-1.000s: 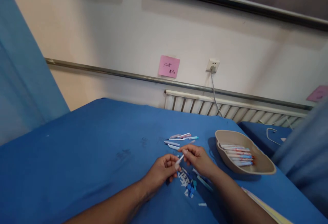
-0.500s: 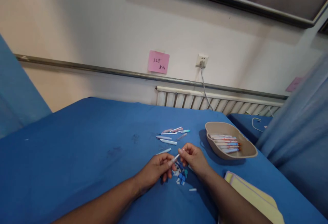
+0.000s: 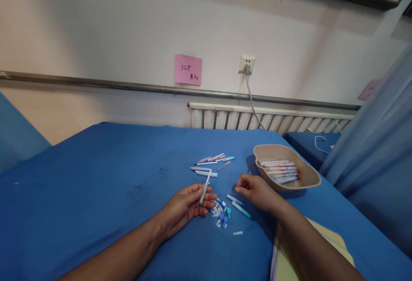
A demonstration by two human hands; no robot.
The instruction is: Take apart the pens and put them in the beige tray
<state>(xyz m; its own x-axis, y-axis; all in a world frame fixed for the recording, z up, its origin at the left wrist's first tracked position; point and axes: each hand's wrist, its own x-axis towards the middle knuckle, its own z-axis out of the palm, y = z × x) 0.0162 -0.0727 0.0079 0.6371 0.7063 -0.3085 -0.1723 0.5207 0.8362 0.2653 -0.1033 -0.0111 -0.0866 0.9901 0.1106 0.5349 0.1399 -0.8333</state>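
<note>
My left hand [image 3: 185, 206] grips a thin white pen tube [image 3: 205, 186] that points up and away from me. My right hand [image 3: 255, 191] hovers a short way to the right, fingers curled with thumb and fingertips pinched; whether anything is between them I cannot make out. Between the hands lies a heap of small blue and white pen pieces [image 3: 222, 216], with two pen barrels [image 3: 238, 206] beside it. Several more pen parts [image 3: 212, 163] lie farther back on the blue cloth.
A beige tray [image 3: 309, 180] with several assembled pens stands right of my right hand. A yellow pad [image 3: 334, 240] lies at the near right under my forearm. Beyond the blue table [image 3: 96, 178] are a radiator, a wall socket, a pink note and a blue curtain [image 3: 380, 152].
Both hands held the pen tube together before; now they have parted. The left hand keeps the tube, now tilted upright, and the right hand has drawn away to the right.
</note>
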